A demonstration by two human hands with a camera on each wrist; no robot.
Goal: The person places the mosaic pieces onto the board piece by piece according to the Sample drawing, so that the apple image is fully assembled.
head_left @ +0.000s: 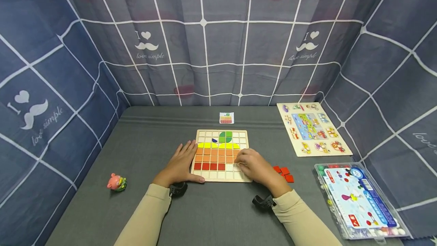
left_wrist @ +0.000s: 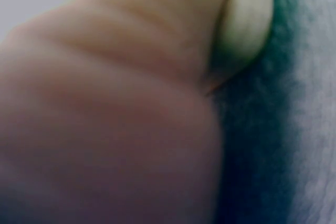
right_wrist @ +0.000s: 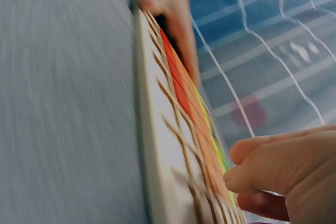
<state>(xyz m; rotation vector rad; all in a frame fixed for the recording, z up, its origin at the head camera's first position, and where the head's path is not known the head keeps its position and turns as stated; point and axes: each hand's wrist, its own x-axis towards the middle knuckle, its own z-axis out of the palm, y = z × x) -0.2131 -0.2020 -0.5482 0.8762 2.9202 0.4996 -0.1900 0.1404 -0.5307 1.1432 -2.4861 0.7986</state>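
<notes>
A wooden grid board [head_left: 218, 177] lies flat, filled with rows of yellow, orange and red tiles [head_left: 209, 166]. Green pieces [head_left: 225, 137] and a small blue piece [head_left: 214, 140] sit near its top. My left hand [head_left: 181, 163] rests along the board's left edge, fingers spread and thumb at the lower corner. Over the right side, by the right end of the red row, my right hand [head_left: 252, 165] has its fingers bent down. In the right wrist view its fingertips [right_wrist: 233, 179] are close together; I cannot tell whether they pinch a tile.
Loose red tiles [head_left: 286, 178] lie right of the board. A small pattern card [head_left: 227, 118] is behind it. To the right are a picture puzzle board [head_left: 288, 124] and a clear plastic case [head_left: 362, 200]. A pink pig figure [head_left: 117, 182] stands at left.
</notes>
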